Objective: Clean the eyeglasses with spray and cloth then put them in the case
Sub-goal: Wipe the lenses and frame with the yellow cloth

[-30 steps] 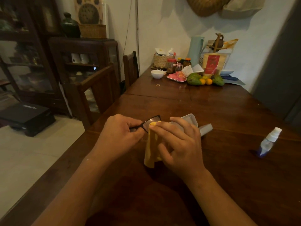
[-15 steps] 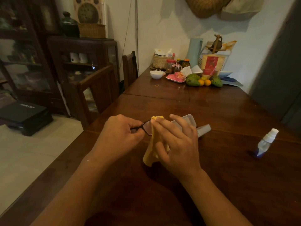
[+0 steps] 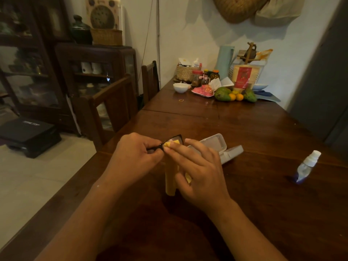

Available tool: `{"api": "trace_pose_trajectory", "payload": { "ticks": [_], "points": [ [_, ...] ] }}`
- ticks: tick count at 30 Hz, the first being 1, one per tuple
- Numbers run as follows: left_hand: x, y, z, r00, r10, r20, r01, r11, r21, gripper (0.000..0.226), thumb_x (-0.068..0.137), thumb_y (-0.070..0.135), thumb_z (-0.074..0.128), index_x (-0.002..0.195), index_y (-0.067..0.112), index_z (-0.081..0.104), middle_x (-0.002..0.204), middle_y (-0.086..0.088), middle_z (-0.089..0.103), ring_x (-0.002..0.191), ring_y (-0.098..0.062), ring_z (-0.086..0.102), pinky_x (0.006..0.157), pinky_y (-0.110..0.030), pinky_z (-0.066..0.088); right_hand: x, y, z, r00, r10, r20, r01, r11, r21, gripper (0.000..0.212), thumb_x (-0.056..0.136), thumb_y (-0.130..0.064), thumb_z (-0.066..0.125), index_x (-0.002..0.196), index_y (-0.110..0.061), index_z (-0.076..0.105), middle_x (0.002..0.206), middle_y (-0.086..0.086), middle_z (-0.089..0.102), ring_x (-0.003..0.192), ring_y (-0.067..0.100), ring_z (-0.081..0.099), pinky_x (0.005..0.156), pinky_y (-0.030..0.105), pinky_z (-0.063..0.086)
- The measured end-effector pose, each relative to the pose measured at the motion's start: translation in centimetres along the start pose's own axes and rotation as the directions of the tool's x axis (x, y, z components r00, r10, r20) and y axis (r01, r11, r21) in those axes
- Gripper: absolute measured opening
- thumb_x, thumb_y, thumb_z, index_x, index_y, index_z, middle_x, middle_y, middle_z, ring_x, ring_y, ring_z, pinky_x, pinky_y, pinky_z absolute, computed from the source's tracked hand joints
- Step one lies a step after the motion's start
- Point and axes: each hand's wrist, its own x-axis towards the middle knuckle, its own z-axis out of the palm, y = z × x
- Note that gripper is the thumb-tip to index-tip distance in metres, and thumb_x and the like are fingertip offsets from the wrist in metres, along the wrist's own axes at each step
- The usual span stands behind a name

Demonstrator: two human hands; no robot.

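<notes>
Left hand point(image 3: 135, 157) grip pinches eyeglasses point(image 3: 180, 139) — mostly hidden; right hand point(image 3: 197, 172) grip pinches cloth point(image 3: 171, 181) against them.

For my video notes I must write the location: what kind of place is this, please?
Most likely a home dining room: a long wooden table with dining chairs beside it, fruit and jars at its far end, and a glass-fronted cabinet by the wall.
</notes>
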Motion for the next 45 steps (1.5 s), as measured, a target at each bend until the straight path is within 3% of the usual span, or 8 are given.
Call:
{"api": "trace_pose_trajectory", "payload": {
  "ticks": [8,15,19,24,28,32,40,45],
  "points": [
    [-0.1,0.6,0.1,1.000,-0.010,0.027,0.012,0.997,-0.070,0.017,0.083,0.034,0.067,0.080,0.023,0.079,0.063,0.002,0.073,0.055,-0.018,0.067,0.051,-0.039,0.054,0.2,0.7,-0.3,0.999,0.025,-0.027,-0.026,0.999,-0.024,0.061,0.087,-0.028,0.055,0.147,-0.030,0.047,0.152,-0.013,0.047,0.146,0.017,0.032,0.110,0.036,0.025],
    [-0.3,1.1,-0.2,1.000,0.010,0.011,-0.009,0.996,-0.083,0.020,0.083,0.032,0.063,0.076,0.023,0.080,0.065,0.008,0.072,0.054,-0.014,0.067,0.050,-0.035,0.054,-0.1,1.8,-0.6,0.990,0.028,-0.139,-0.032,0.999,-0.024,0.048,0.088,-0.023,0.056,0.135,-0.027,0.062,0.138,-0.012,0.061,0.138,0.021,0.043,0.102,0.046,0.037],
    [-0.4,1.5,-0.5,0.999,0.017,0.027,-0.015,0.997,-0.079,0.038,0.079,0.047,0.056,0.076,0.017,0.080,0.064,0.008,0.072,0.055,-0.014,0.068,0.063,-0.043,0.058,-0.1,0.5,0.0,0.997,0.021,-0.068,-0.023,0.999,-0.024,0.062,0.084,-0.026,0.058,0.146,-0.028,0.051,0.150,-0.012,0.050,0.145,0.017,0.035,0.108,0.042,0.034],
    [-0.4,1.7,-0.4,0.999,0.021,0.026,-0.019,0.998,-0.064,0.023,0.079,0.035,0.059,0.077,0.027,0.080,0.065,0.013,0.073,0.058,-0.012,0.069,0.077,-0.052,0.059,-0.2,1.1,-0.5,0.996,-0.004,-0.091,0.000,0.999,-0.048,0.056,0.086,-0.025,0.057,0.141,-0.029,0.057,0.145,-0.015,0.054,0.141,0.019,0.040,0.103,0.045,0.037],
    [-0.4,1.7,-0.4,0.999,0.030,0.022,-0.029,0.998,-0.062,0.022,0.079,0.033,0.059,0.080,0.026,0.080,0.071,0.019,0.073,0.062,-0.009,0.071,0.077,-0.045,0.059,0.1,0.5,-0.2,0.992,0.097,-0.085,-0.102,0.993,-0.057,0.063,0.085,-0.028,0.055,0.147,-0.029,0.048,0.151,-0.013,0.048,0.146,0.016,0.033,0.107,0.040,0.029],
    [-0.4,1.1,-0.6,0.999,0.049,-0.006,-0.049,0.996,-0.070,0.014,0.081,0.023,0.064,0.087,0.026,0.076,0.071,0.016,0.074,0.061,-0.010,0.070,0.062,-0.033,0.055,-0.3,0.5,0.0,0.997,-0.077,-0.009,0.077,0.997,0.006,0.069,0.085,-0.025,0.058,0.151,-0.032,0.040,0.157,-0.016,0.037,0.149,0.013,0.028,0.110,0.036,0.029],
    [-0.2,0.6,-0.8,1.000,0.007,-0.014,-0.008,0.996,-0.092,0.029,0.085,0.003,0.068,0.077,0.028,0.079,0.062,0.012,0.073,0.053,-0.003,0.067,0.048,-0.009,0.046,0.0,0.7,-0.1,1.000,-0.012,-0.007,0.011,0.999,-0.050,0.069,0.086,-0.028,0.057,0.152,-0.030,0.039,0.158,-0.014,0.037,0.150,0.014,0.024,0.111,0.036,0.025],
    [-0.3,0.7,-0.8,1.000,0.009,-0.008,-0.009,0.996,-0.086,0.032,0.086,0.005,0.068,0.072,0.033,0.076,0.062,0.012,0.073,0.053,-0.006,0.066,0.048,-0.009,0.045,-0.1,1.7,-0.7,0.997,-0.047,-0.060,0.044,0.998,-0.042,0.060,0.086,-0.024,0.059,0.144,-0.030,0.051,0.150,-0.016,0.047,0.146,0.016,0.032,0.105,0.045,0.035]
  ]
}}
